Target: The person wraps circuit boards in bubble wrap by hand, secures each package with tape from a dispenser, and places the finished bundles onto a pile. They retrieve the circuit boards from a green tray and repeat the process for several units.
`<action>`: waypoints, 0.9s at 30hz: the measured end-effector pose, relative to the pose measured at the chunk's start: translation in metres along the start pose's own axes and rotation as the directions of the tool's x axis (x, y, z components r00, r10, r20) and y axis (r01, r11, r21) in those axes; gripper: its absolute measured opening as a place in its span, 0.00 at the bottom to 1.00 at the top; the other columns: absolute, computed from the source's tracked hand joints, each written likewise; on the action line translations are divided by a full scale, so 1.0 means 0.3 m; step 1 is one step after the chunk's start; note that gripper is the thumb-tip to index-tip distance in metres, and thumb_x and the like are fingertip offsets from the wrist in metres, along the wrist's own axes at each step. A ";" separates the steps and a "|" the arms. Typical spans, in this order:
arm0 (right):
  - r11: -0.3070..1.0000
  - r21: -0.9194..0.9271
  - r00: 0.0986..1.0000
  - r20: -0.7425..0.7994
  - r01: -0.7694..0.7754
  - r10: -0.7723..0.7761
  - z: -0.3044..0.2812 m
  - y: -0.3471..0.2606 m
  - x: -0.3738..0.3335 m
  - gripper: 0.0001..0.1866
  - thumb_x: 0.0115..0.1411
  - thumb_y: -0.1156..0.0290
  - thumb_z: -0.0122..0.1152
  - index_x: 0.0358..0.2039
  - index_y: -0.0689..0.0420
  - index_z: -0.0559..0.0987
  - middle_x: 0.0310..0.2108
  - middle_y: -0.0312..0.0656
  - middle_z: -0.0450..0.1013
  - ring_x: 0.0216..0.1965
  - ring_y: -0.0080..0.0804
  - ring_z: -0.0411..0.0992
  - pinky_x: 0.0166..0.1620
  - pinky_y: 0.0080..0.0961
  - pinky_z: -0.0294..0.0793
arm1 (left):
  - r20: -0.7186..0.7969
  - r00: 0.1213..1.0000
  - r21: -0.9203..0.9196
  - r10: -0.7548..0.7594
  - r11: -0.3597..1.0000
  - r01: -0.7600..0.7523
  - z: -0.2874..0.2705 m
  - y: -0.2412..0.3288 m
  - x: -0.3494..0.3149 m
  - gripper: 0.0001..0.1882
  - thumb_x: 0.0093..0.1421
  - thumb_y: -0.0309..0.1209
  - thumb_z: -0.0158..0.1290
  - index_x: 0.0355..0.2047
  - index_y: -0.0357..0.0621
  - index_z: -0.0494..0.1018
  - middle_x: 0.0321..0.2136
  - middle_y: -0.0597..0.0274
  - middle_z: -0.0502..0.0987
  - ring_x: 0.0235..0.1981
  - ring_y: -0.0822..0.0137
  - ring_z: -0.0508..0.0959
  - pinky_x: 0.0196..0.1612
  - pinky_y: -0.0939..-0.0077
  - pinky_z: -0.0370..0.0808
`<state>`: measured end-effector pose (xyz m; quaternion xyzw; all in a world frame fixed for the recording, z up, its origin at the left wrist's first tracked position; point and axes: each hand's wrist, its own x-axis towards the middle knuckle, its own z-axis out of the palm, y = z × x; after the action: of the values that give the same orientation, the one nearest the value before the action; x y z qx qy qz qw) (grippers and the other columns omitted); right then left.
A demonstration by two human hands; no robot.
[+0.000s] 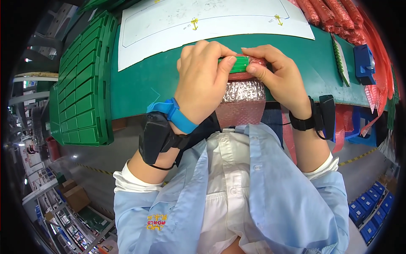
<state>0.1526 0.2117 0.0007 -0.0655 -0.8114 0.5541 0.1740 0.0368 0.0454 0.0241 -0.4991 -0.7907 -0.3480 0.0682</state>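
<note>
Both my hands are over the near part of a green worktop, closed on a green circuit board (239,64), which may be a stack. My left hand (201,72) pinches its left end between thumb and fingers. At the other end, the thumb and forefinger of my right hand (277,70) press on the board and the wrap around it. Pink bubble wrap (241,111) lies under and around the board, and its loose length hangs over the worktop's near edge toward my lap. The board's underside is hidden by the wrap and my fingers.
A large green plastic crate (82,80) stands at the left. A white sheet with drawn lines (215,21) covers the worktop's far part. At the right are pink-wrapped bundles (334,15), a narrow green board (339,59), a blue holder (364,63) and hanging pink wrap (382,63).
</note>
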 end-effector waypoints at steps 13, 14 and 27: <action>0.999 -0.045 0.999 0.028 0.021 -0.020 -0.002 -0.009 0.000 0.19 0.59 0.72 0.65 0.50 0.61 0.79 0.43 0.41 0.75 0.45 0.29 0.72 0.51 0.23 0.69 | -0.035 0.958 -0.397 -0.285 0.884 0.248 0.055 -0.013 -0.012 0.06 0.64 0.26 0.50 0.41 0.41 0.72 0.35 0.55 0.77 0.38 0.55 0.75 0.43 0.62 0.72; 0.999 -0.043 0.999 0.030 0.024 -0.023 -0.001 -0.011 0.001 0.19 0.59 0.72 0.65 0.50 0.61 0.79 0.43 0.41 0.75 0.45 0.29 0.72 0.51 0.23 0.69 | -0.035 0.955 -0.392 -0.294 0.883 0.257 0.059 -0.016 -0.010 0.06 0.64 0.27 0.50 0.41 0.42 0.72 0.35 0.56 0.77 0.39 0.55 0.75 0.43 0.62 0.72; 0.958 -0.208 0.980 0.062 0.198 -0.189 0.016 -0.026 -0.001 0.18 0.61 0.75 0.59 0.53 0.58 0.77 0.45 0.45 0.75 0.44 0.34 0.73 0.48 0.25 0.72 | -0.154 0.950 -0.248 -0.273 0.941 0.230 0.100 0.007 -0.043 0.05 0.63 0.29 0.52 0.38 0.46 0.74 0.37 0.58 0.75 0.40 0.55 0.74 0.45 0.61 0.67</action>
<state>0.1519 0.2043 0.0063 0.0074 -0.8721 0.4456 0.2023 0.0521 0.0550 -0.0031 -0.3633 -0.7933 -0.4871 0.0391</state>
